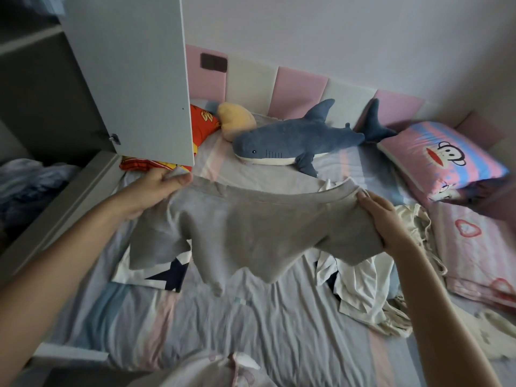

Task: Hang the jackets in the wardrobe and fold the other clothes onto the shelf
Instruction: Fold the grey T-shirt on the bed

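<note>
A grey T-shirt hangs spread above the bed. My left hand grips its left shoulder and my right hand grips its right shoulder. Its lower part droops in folds toward the sheet. Under its left sleeve lies a folded white garment with a dark star print. A heap of white and cream clothes lies on the bed below my right hand. The open wardrobe stands at the left, with crumpled bluish clothes on a low shelf inside.
The wardrobe door juts out over the bed's left end. A plush shark, a yellow plush, a red cushion and a pink monkey-print pillow lie along the padded headboard. A pink folded blanket lies at right.
</note>
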`<state>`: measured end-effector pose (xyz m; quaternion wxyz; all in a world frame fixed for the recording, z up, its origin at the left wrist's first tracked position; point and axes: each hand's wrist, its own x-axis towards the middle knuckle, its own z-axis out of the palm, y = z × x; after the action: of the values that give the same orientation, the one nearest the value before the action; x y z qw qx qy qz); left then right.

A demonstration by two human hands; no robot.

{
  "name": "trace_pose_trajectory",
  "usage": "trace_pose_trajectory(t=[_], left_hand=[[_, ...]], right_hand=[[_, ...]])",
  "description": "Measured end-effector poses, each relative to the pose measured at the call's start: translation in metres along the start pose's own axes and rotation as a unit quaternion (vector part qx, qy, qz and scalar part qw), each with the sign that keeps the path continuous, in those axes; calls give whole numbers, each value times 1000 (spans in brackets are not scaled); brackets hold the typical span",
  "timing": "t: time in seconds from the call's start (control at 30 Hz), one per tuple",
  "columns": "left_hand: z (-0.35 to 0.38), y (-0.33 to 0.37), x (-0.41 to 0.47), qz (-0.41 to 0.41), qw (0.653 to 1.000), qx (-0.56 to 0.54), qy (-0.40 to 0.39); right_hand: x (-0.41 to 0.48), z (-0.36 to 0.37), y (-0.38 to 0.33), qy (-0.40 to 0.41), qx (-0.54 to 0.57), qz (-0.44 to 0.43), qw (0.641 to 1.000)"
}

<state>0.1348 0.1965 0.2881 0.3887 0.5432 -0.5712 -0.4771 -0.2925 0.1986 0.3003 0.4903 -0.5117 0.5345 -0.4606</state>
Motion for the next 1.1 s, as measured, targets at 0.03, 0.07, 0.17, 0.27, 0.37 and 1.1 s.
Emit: trace_pose_trajectory(t=[0.03, 0.07, 0.17, 0.27, 0.37, 1.1], left_hand=[[-1, -3, 5, 7, 998, 70, 1], [0, -5, 8, 9, 990, 142, -21], [3, -7, 21, -52, 954, 246, -166], [13, -15, 41, -90, 872, 396, -273], [18, -19, 76, -18, 840, 505, -199], [94, -306, 103, -105, 927, 342, -109]], right_hand=[[1, -3, -1, -26, -25, 8, 999], [3, -5, -1, -62, -64, 28, 996], [24, -13, 13, -163, -361, 96, 913], [54, -12, 39, -161, -509, 82, 842], [80, -6, 47, -49, -516, 27, 855], [68, 8, 318, -107, -572, 171, 795]])
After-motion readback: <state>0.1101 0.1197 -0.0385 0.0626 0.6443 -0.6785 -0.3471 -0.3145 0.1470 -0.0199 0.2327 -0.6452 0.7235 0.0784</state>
